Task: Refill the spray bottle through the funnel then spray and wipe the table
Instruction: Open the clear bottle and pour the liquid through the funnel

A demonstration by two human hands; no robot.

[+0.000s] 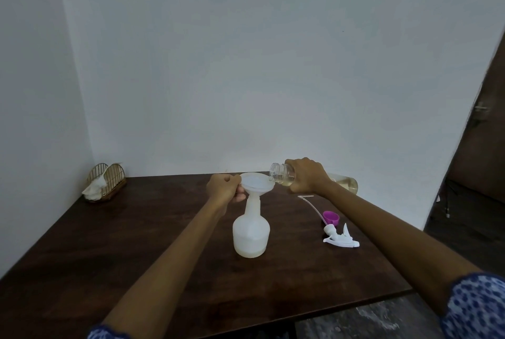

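The spray bottle (251, 232) stands upright mid-desk (109, 251), a little pale liquid in its base and a white funnel (257, 184) seated in its neck. The left hand (225, 188) pinches the funnel's rim at 9 o'clock. The right hand (307, 176) is clamped round a clear refill bottle (284, 173), tipped sideways, mouth over the funnel's 3 o'clock edge. At 3 o'clock of the spray bottle lie the trigger head (340, 237) and a purple cap (331, 217). A napkin holder (106, 183) sits at 10 o'clock.
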